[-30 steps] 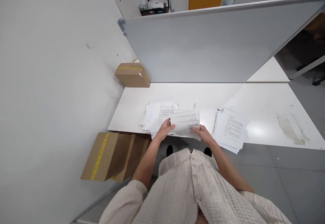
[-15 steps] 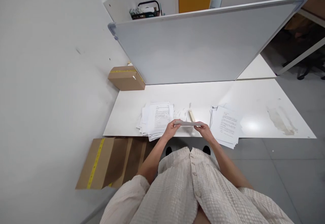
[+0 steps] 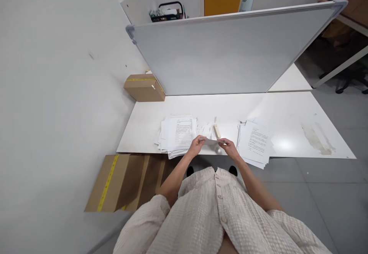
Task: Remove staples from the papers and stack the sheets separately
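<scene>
My left hand [image 3: 197,145] and my right hand [image 3: 228,147] pinch opposite ends of some paper [image 3: 212,140] just above the table's front edge. It is seen almost edge-on, so I cannot tell how many sheets there are. Behind it lies a small beige oblong object [image 3: 217,131], with small white scraps [image 3: 204,130] to its left. A loose stack of printed sheets [image 3: 179,133] spreads beside my left hand. Another printed stack [image 3: 255,142] lies to the right of my right hand, overhanging the front edge.
A whiteboard [image 3: 218,54] stands across the back of the white table [image 3: 287,112]. One taped cardboard box [image 3: 146,89] sits at the table's back left corner. An open carton [image 3: 107,185] is below on the left, beside the wall. A greyish stain marks the table's right end.
The paper between my hands looks thinner and sags slightly in the middle, where it looked straight and thicker before. Both hands have barely moved, and the stacks lie as they did.
</scene>
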### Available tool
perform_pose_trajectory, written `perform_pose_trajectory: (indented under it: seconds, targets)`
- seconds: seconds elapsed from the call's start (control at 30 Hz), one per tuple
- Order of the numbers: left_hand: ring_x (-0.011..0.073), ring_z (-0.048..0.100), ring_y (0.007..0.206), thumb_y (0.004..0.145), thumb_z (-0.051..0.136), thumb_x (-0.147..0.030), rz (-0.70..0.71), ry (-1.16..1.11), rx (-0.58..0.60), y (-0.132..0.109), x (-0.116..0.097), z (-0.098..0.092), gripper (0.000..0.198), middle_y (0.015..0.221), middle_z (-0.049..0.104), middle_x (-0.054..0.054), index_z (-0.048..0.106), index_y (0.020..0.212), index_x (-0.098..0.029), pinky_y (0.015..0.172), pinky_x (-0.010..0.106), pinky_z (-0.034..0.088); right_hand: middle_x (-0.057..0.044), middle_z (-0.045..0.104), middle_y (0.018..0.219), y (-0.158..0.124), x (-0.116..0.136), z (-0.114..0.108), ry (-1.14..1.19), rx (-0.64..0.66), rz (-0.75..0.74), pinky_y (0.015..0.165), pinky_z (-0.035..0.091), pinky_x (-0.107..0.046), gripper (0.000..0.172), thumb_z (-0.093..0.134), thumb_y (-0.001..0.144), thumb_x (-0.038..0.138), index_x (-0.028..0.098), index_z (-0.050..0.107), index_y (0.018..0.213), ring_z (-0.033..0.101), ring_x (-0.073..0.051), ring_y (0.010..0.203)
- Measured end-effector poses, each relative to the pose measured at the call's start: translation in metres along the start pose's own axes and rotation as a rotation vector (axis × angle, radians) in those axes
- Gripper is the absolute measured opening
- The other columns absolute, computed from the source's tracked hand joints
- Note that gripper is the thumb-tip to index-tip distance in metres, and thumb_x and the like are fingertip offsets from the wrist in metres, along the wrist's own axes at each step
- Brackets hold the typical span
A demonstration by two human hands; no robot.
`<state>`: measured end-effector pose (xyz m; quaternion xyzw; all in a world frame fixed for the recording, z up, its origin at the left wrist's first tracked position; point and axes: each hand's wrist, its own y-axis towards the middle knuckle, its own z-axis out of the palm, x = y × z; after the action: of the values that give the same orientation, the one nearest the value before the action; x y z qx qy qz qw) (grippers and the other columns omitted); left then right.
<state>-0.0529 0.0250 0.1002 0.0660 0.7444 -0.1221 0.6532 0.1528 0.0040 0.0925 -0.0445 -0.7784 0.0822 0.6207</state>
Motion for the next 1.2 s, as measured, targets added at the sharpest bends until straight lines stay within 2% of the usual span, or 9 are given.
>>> perform_pose_trajectory:
  seconds: [0.13, 0.27, 0.33, 0.4, 0.47, 0.57, 0.77, 0.93, 1.2]
  targets:
    - [0.0179, 0.056, 0.095, 0.079, 0.050, -0.035, 0.010, 0.006, -0.083, -0.003, -0.002, -0.003, 0.026, 0.096, 0.060, 0.007, 0.053, 0.095, -0.015, 0.086, 0.033, 0.042, -0.008, 0.066, 0.093, -0.001, 0.009, -0.010, -0.156, -0.018, -0.017, 0.081, 0.041, -0.040, 0.026, 0.050, 0.076, 0.037, 0.019, 0.065, 0.088, 0.057, -0.024, 0.089]
    - [0.0225, 0.042, 0.117, 0.072, 0.062, -0.030, 0.148, 0.319, -0.286, -0.016, -0.018, -0.006, 0.051, 0.121, 0.049, 0.010, 0.043, 0.118, -0.019, 0.101, 0.041, 0.029, -0.008, 0.065, 0.093, -0.008, 0.039, -0.016, -0.464, -0.021, -0.106, 0.099, 0.016, -0.053, 0.021, 0.046, 0.079, 0.019, 0.021, 0.063, 0.090, 0.050, -0.027, 0.102]
    - [0.0248, 0.036, 0.122, 0.069, 0.066, -0.030, 0.266, 0.543, -0.252, -0.021, -0.028, -0.002, 0.057, 0.126, 0.047, 0.010, 0.044, 0.121, -0.020, 0.104, 0.043, 0.025, -0.009, 0.065, 0.089, -0.010, 0.055, -0.012, -0.816, 0.027, -0.193, 0.100, 0.004, -0.056, 0.025, 0.042, 0.078, 0.010, 0.020, 0.062, 0.089, 0.049, -0.026, 0.101]
    - [0.0237, 0.041, 0.118, 0.073, 0.063, -0.028, 0.331, 0.642, -0.141, -0.022, -0.031, 0.002, 0.039, 0.117, 0.056, 0.006, 0.054, 0.111, -0.022, 0.102, 0.043, 0.029, -0.008, 0.065, 0.083, -0.011, 0.066, -0.006, -1.130, 0.111, -0.261, 0.098, 0.003, -0.057, 0.026, 0.040, 0.079, 0.006, 0.020, 0.061, 0.087, 0.051, -0.025, 0.095]
    - [0.0204, 0.052, 0.104, 0.080, 0.055, -0.025, 0.328, 0.630, -0.095, -0.020, -0.028, 0.006, 0.017, 0.098, 0.064, 0.004, 0.063, 0.095, -0.023, 0.095, 0.040, 0.038, -0.008, 0.065, 0.083, -0.009, 0.071, -0.003, -1.258, 0.180, -0.267, 0.097, 0.008, -0.056, 0.025, 0.039, 0.081, 0.007, 0.020, 0.060, 0.088, 0.052, -0.024, 0.091]
    - [0.0172, 0.058, 0.090, 0.081, 0.052, -0.023, 0.277, 0.495, -0.154, -0.014, -0.012, 0.004, 0.014, 0.085, 0.066, 0.004, 0.066, 0.083, -0.021, 0.084, 0.035, 0.046, -0.008, 0.065, 0.087, -0.005, 0.068, -0.009, -1.301, 0.210, -0.203, 0.092, 0.019, -0.050, 0.024, 0.037, 0.085, 0.013, 0.021, 0.060, 0.091, 0.053, -0.023, 0.089]
    - [0.0167, 0.057, 0.099, 0.080, 0.054, -0.022, 0.171, 0.436, -0.136, -0.003, 0.012, -0.003, 0.013, 0.094, 0.066, 0.005, 0.065, 0.086, -0.020, 0.090, 0.033, 0.044, -0.010, 0.064, 0.091, -0.004, 0.060, -0.026, -1.328, 0.191, -0.147, 0.087, 0.024, -0.042, 0.026, 0.036, 0.085, 0.011, 0.019, 0.059, 0.093, 0.051, -0.023, 0.091]
    - [0.0176, 0.056, 0.101, 0.078, 0.053, -0.018, 0.105, 0.517, -0.055, 0.005, 0.016, 0.000, 0.022, 0.104, 0.063, 0.005, 0.060, 0.099, -0.019, 0.091, 0.034, 0.043, -0.011, 0.064, 0.090, -0.002, 0.052, -0.020, -1.346, 0.191, -0.100, 0.084, 0.026, -0.041, 0.025, 0.036, 0.084, 0.009, 0.018, 0.059, 0.091, 0.052, -0.023, 0.089]
    - [0.0166, 0.056, 0.095, 0.082, 0.045, -0.017, 0.111, 0.569, 0.046, 0.009, 0.013, -0.003, 0.018, 0.096, 0.063, 0.004, 0.060, 0.092, -0.018, 0.087, 0.031, 0.043, -0.010, 0.065, 0.087, 0.003, 0.046, -0.019, -1.311, 0.205, -0.081, 0.087, 0.022, -0.044, 0.026, 0.036, 0.083, 0.008, 0.019, 0.059, 0.091, 0.052, -0.023, 0.089]
